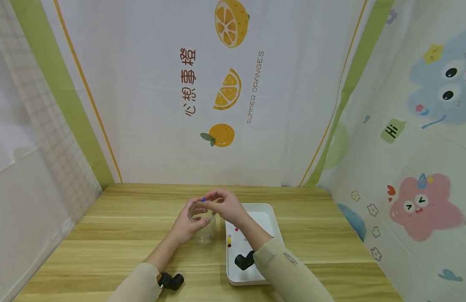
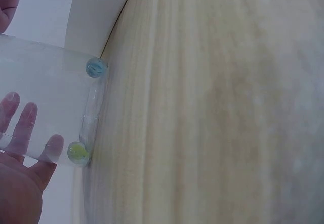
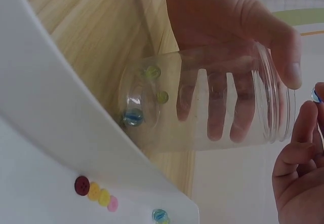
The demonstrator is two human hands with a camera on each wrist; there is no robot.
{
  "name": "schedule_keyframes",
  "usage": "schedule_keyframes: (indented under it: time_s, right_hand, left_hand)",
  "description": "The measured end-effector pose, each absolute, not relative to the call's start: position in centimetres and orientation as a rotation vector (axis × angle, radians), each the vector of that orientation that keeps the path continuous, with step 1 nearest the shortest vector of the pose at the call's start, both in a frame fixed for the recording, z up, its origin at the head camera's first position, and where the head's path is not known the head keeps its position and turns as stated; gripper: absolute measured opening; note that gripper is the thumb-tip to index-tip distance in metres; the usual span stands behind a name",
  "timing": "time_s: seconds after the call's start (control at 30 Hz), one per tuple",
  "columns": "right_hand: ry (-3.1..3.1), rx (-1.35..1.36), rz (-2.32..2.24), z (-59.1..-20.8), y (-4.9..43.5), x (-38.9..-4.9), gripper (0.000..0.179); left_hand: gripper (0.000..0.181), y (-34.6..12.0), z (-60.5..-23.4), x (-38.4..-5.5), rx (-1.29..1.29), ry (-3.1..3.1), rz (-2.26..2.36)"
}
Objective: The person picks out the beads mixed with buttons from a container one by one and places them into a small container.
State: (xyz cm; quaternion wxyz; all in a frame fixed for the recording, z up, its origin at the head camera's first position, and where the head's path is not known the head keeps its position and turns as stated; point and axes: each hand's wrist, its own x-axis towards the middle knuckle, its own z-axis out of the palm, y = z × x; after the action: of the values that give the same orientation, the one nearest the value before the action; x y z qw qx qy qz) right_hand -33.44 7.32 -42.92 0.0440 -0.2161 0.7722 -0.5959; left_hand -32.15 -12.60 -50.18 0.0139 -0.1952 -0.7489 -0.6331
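My left hand (image 1: 183, 225) grips a clear plastic jar (image 1: 205, 235) around its upper part, with the thumb near the threaded rim. The jar stands upright on the table. Inside, at its bottom, lie a blue marble (image 3: 133, 117) and yellow-green marbles (image 3: 153, 72); the left wrist view shows the fingers through the wall. Above the jar's mouth, my right hand (image 1: 230, 209) pinches a small blue marble (image 1: 204, 200) between thumb and fingertips. In the right wrist view that pinched marble (image 3: 316, 96) sits at the picture's edge, just outside the rim.
Right of the jar is a white tray (image 1: 268, 213), partly hidden under the right forearm. It holds a row of coloured buttons (image 1: 229, 240) and marbles (image 3: 160, 215). Black devices (image 1: 171, 281) sit at both wrists. A printed curtain (image 1: 157, 138) rises behind the wooden table (image 1: 116, 235).
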Motion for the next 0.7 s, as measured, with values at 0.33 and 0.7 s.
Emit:
schedule_keyframes:
  time_s: [0.33, 0.7]
  right_hand:
    - [2.356, -0.665, -1.82, -42.71, 7.18, -33.3, 0.023]
    - [2.32, -0.691, -1.838, -42.62, 7.49, -33.33, 0.041]
  left_hand:
    - [0.076, -12.71, -50.17, -32.14, -0.607, -2.334, -1.967]
    - [0.072, -12.52, -50.18, -32.15, -0.61, -2.327, -1.983]
